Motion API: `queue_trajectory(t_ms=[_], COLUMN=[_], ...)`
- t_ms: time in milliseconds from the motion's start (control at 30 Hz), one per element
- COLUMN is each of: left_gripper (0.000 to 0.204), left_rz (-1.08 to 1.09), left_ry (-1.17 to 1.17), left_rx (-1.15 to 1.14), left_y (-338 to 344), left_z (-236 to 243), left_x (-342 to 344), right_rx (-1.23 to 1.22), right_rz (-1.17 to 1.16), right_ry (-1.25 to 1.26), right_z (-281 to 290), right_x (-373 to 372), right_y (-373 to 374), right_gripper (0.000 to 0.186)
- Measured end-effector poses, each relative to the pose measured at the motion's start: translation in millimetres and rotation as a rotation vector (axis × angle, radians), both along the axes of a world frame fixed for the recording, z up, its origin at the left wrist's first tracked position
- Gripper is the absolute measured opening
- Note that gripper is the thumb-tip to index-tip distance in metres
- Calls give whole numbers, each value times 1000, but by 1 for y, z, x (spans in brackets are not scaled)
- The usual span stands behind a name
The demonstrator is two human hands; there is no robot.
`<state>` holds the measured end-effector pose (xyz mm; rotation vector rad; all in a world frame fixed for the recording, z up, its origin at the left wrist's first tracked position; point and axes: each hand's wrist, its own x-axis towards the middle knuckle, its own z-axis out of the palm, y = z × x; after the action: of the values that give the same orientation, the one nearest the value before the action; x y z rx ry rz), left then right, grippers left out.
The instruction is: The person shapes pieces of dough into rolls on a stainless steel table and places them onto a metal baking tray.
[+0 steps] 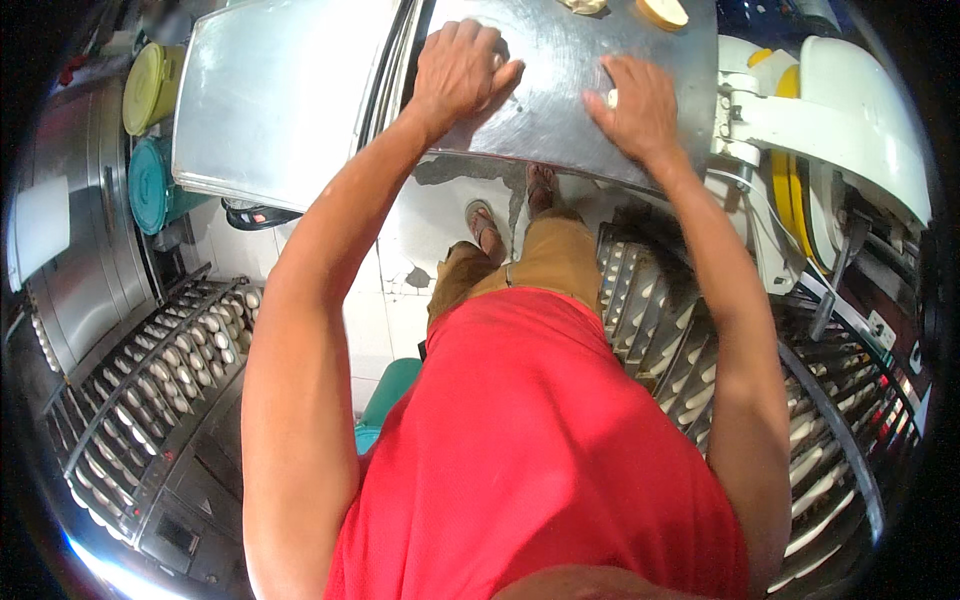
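Observation:
Both hands are over a steel worktop [540, 110], apart from each other. My left hand [455, 70] is near its left side, fingers curled down and thumb pointing right. A pale bit, seemingly dough, shows beside its fingers; most of it is hidden. On the right, my right hand [640, 105] is cupped with its palm down. A small pale piece of dough [612, 98] peeks out between its thumb and fingers. Beyond this hand lie a tan round piece with a pale top [662, 13] and a yellowish lump [583, 5], at the top edge.
A stack of metal trays [280, 90] adjoins the worktop on the left. Racks of pale dough pieces stand at the left [165, 370] and right [810, 460]. A white machine [850, 120] is at the far right. Yellow [153, 88] and teal [150, 185] lidded buckets stand left.

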<state>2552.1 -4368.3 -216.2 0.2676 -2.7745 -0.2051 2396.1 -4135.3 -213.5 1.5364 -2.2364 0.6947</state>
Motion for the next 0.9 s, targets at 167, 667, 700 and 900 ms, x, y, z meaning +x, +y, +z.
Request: queue_trajectory(t_ms=[167, 667, 700, 900], left_gripper=[53, 57, 53, 27], left_rz=[21, 12, 18, -167], left_ry=[-213, -194, -225, 85], left_rx=[125, 104, 140, 141], left_y=[-3, 14, 8, -15], left_z=[6, 8, 9, 24], left_x=[10, 25, 15, -27], right_rx=[191, 72, 192, 300], right_rz=[-20, 2, -61, 3], right_ry=[-79, -74, -138, -72], right_z=[9, 1, 6, 1], right_x=[1, 15, 8, -12], right_y=[9, 28, 22, 3], right_gripper=[42, 45, 44, 41])
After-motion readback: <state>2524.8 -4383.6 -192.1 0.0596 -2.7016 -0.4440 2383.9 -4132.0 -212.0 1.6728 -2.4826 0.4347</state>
